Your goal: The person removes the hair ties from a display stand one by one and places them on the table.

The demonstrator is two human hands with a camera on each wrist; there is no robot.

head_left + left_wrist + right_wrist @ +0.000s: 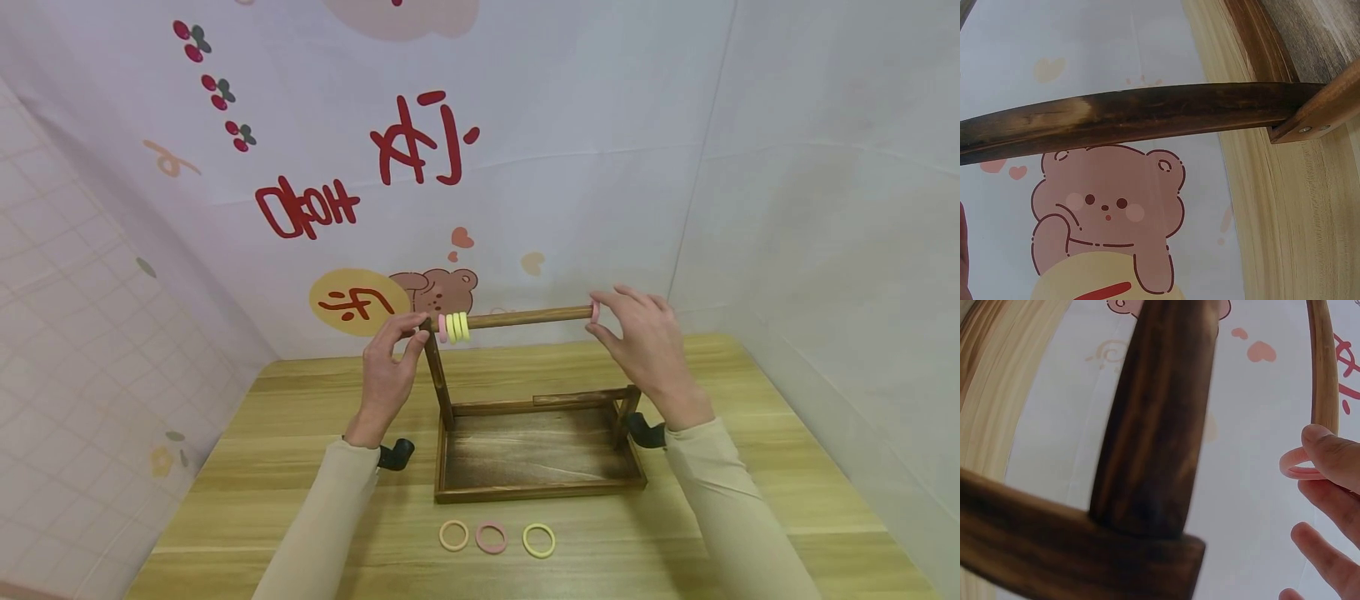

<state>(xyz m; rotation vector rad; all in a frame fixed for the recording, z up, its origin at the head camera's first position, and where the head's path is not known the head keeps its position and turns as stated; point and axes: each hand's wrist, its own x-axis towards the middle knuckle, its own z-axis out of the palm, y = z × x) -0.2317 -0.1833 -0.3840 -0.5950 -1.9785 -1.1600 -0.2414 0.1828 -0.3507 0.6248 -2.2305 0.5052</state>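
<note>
A long wooden rod (pixel 528 317) extends right from the top of a tall wooden post (pixel 437 367). One pink ring (pixel 442 329) and several yellow rings (pixel 457 327) hang on the rod near the post. My left hand (pixel 390 367) pinches the post's top with thumb and fingers; the left wrist view shows only a sliver of that hand. At the rod's free right end, my right hand (pixel 640 346) pinches another pink ring (pixel 1294 465) between thumb and fingers. In the right wrist view this ring is right at the rod's tip.
Below the rod lies the stand's wooden tray base (pixel 540 493). A lower wooden bar (pixel 581 398) joins a short post at its right. On the table (pixel 360 533) in front lie an orange ring (pixel 442 544), a pink ring (pixel 491 550) and a yellow ring (pixel 538 555). A printed cloth (pixel 585 167) hangs behind.
</note>
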